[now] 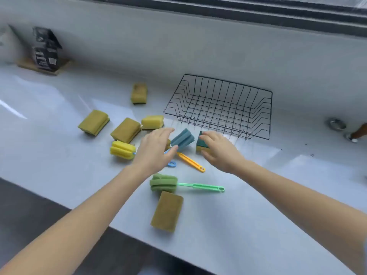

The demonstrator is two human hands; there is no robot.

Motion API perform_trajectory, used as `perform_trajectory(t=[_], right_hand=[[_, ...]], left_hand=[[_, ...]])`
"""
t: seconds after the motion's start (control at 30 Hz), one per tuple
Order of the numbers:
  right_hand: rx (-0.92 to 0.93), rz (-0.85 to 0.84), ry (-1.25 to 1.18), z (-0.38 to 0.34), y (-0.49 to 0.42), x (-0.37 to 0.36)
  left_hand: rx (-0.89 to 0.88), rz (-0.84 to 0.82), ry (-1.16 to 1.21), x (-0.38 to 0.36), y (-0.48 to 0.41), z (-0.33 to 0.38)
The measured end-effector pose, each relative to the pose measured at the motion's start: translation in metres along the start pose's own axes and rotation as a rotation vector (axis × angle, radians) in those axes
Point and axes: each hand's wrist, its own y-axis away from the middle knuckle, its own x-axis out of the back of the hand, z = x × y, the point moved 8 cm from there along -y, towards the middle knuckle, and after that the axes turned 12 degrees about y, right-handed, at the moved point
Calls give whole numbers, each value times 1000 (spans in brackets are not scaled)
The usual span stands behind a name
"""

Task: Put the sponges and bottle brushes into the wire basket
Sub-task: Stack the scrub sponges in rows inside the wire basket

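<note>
A black wire basket [266,116] stands on the white counter, with nothing in it. In front of it my right hand [220,151] closes its fingers around a green-and-yellow sponge [201,145]. My left hand [156,149] is spread open over the blue foam bottle brush [183,138] with an orange handle [190,161], thumb touching its head. A yellow foam brush [122,149] lies left of that hand, and a green bottle brush [163,183] lies nearer to me. Several olive-yellow sponges [126,130] lie scattered left, and one sponge [167,211] sits near the counter edge.
A dark packet [44,50] stands on a wooden board at the back left. A metal fitting [336,124] and a brown handle [360,132] are at the right. The counter's front edge [119,229] runs diagonally below my arms. A window frame spans the top.
</note>
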Motion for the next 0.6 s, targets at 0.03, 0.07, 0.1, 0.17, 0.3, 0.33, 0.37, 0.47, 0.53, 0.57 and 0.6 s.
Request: perform_trajectory(t=[0.03, 0.07, 0.1, 0.17, 0.3, 0.33, 0.37, 0.47, 0.53, 0.57, 0.6], right_hand=[[-13, -20, -10, -2, 2, -8], [-38, -29, -33, 0, 4, -14], [-70, -46, -37, 3, 8, -23], [-165, -68, -49, 13, 15, -38], [-344, -30, -33, 43, 20, -40], [-359, -45, -29, 47, 20, -42], [-370, -53, -29, 51, 19, -44], [-382, -70, -35, 59, 10, -48], [-362, -106, -27, 59, 2, -53], [-352, -126, -20, 59, -1, -56], [-350, -145, -20, 59, -3, -59]], left_hand=[[26, 4, 57, -1, 6, -8], [59, 11, 134, -2, 11, -16], [85, 14, 177, -7, 21, -24], [130, -31, 224, -25, 46, -36], [202, -136, 232, -60, 89, -56], [257, -157, 244, -69, 98, -64], [307, -173, 254, -77, 106, -70], [374, -281, 240, -102, 123, -68], [369, -312, 242, -113, 129, -62], [368, -309, 241, -115, 129, -62], [380, -317, 238, -117, 129, -63]])
